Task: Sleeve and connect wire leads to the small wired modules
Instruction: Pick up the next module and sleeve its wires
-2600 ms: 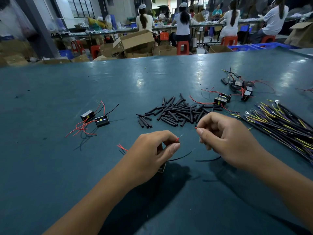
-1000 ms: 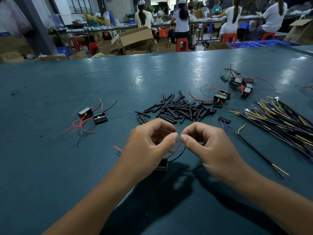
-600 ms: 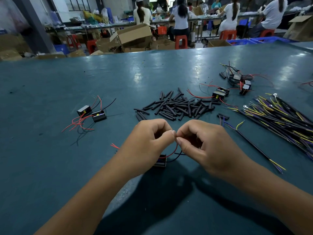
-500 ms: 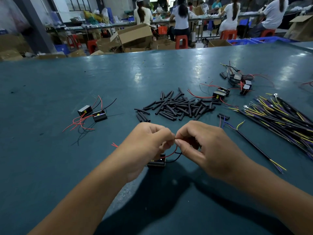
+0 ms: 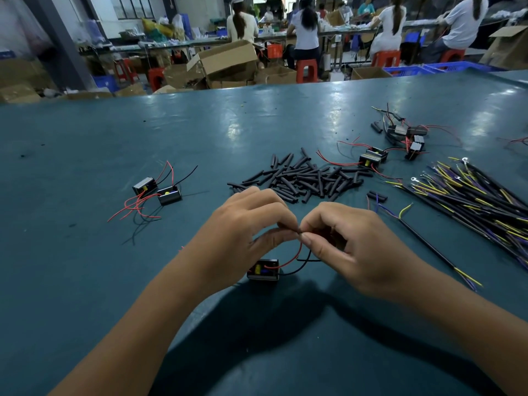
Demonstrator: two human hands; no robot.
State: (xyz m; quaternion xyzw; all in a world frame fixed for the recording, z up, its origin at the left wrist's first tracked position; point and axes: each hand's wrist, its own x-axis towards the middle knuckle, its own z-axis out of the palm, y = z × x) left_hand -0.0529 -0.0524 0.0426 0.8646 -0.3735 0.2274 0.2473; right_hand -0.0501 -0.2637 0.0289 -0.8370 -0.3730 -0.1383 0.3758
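your left hand (image 5: 251,232) and right hand (image 5: 351,241) pinch the red lead (image 5: 288,262) tip-to-tip; the module (image 5: 263,270) hangs directly beneath your left hand.

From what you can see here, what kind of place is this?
Most likely a small electronics assembly workshop. The teal table holds a pile of black sleeves and a bundle of wires, and workers sit on red stools at a long bench behind.

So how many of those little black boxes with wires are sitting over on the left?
2: one small black wired module and another beside it, nearer. More lie elsewhere on the table.
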